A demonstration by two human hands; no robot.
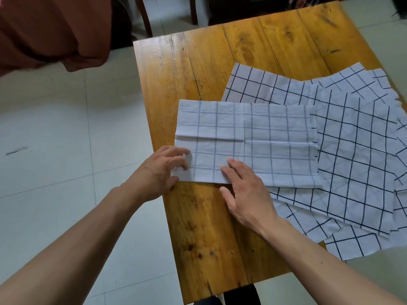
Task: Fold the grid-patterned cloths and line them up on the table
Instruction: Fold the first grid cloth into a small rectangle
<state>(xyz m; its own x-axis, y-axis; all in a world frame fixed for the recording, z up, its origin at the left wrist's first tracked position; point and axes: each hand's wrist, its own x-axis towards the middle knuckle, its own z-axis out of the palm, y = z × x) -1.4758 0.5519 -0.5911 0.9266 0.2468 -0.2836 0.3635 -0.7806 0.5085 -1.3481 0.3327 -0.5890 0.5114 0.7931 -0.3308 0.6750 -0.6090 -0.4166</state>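
A white cloth with a faint grey grid (259,137) lies partly folded on the wooden table (204,69), its far edge turned over toward me. My left hand (163,170) pinches its near left corner, which is lifted slightly. My right hand (244,190) rests with fingers spread on its near edge, thumb on the wood. Under it and to the right lies a loose pile of several unfolded white cloths with a dark grid (356,150), overlapping at different angles.
The pile overhangs the table's right edge. Bare wood shows at the far side and near me. A reddish-brown fabric (50,29) hangs at the top left over the pale tiled floor (66,128). Dark chair legs (145,16) stand beyond the table.
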